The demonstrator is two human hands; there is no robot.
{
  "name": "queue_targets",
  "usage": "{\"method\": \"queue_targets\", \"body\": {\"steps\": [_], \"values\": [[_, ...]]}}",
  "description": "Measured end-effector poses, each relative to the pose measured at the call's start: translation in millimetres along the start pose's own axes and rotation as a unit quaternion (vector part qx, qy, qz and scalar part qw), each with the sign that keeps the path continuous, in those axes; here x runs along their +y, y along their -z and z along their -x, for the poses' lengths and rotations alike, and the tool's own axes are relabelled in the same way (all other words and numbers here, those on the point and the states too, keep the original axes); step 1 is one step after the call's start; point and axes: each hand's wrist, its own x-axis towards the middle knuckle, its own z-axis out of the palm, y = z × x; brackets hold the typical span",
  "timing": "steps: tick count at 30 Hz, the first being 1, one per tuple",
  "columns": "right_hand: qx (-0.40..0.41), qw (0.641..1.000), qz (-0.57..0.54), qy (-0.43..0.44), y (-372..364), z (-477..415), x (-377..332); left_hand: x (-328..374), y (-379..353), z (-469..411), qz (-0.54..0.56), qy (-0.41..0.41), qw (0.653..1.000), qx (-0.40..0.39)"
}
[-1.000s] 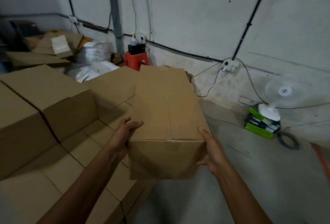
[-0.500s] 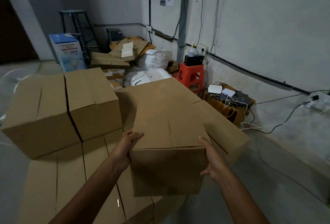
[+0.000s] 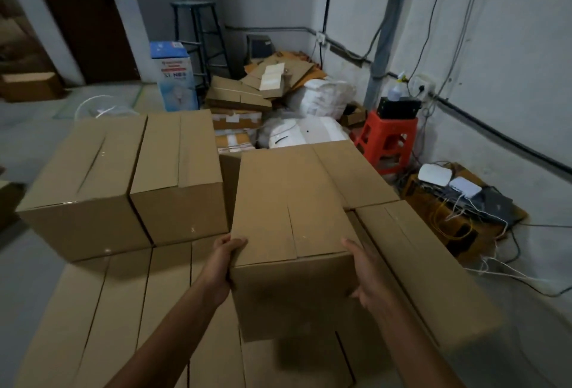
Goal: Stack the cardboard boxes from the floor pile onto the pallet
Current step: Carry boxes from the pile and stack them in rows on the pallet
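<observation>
I hold a long brown cardboard box (image 3: pixel 291 220) in front of me, above a layer of stacked boxes (image 3: pixel 133 310). My left hand (image 3: pixel 221 267) grips its near left corner, fingers curled over the top edge. My right hand (image 3: pixel 368 276) clasps its near right side, thumb on the top edge. Two boxes (image 3: pixel 123 177) stand side by side on the upper tier at the left. Two more boxes (image 3: pixel 399 251) lie at the right, partly hidden behind the held one. The pallet itself is hidden under the boxes.
A red plastic stool (image 3: pixel 387 140) stands by the right wall, with a cable-strewn crate of devices (image 3: pixel 458 202) nearer. Flattened cardboard and white sacks (image 3: pixel 294 102) fill the far corner. A blue-and-white carton (image 3: pixel 173 75) and a tall dark stool (image 3: pixel 198 40) stand behind the stack.
My view has swung left from the fan and wall toward the stack and the room corner. The held box came along with both hands and now hangs over the stacked boxes.
</observation>
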Motion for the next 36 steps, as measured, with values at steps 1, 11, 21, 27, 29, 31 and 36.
{"method": "queue_targets", "body": {"steps": [1, 11, 21, 27, 29, 31, 36], "values": [[-0.001, 1.000, -0.002, 0.004, -5.1, -13.1, -3.9, 4.7, -5.2, -8.0, 0.011, 0.002, 1.000, 0.009], [-0.023, 1.000, 0.001, 0.009, -40.8, -121.9, -30.4, 25.2, -38.5, -83.7, 0.032, -0.048, 0.989, 0.136], [-0.073, 0.996, 0.032, 0.026, -72.7, -208.8, -47.8, 42.3, -60.1, -155.7, 0.112, 0.021, 0.960, 0.255], [-0.110, 0.982, 0.109, 0.107, -105.5, -263.3, -77.8, 40.8, -73.7, -173.1, -0.163, -0.176, 0.919, 0.314], [-0.114, 0.973, 0.148, 0.138, -115.5, -281.5, -82.9, 33.3, -66.3, -176.9, -0.358, -0.237, 0.846, 0.315], [-0.120, 0.961, 0.190, 0.161, -123.5, -299.0, -84.2, 34.5, -54.9, -181.2, -0.492, -0.274, 0.769, 0.303], [-0.156, 0.941, 0.237, 0.185, -140.4, -330.0, -92.2, 66.4, -22.8, -210.0, -0.694, -0.235, 0.643, 0.223]]}}
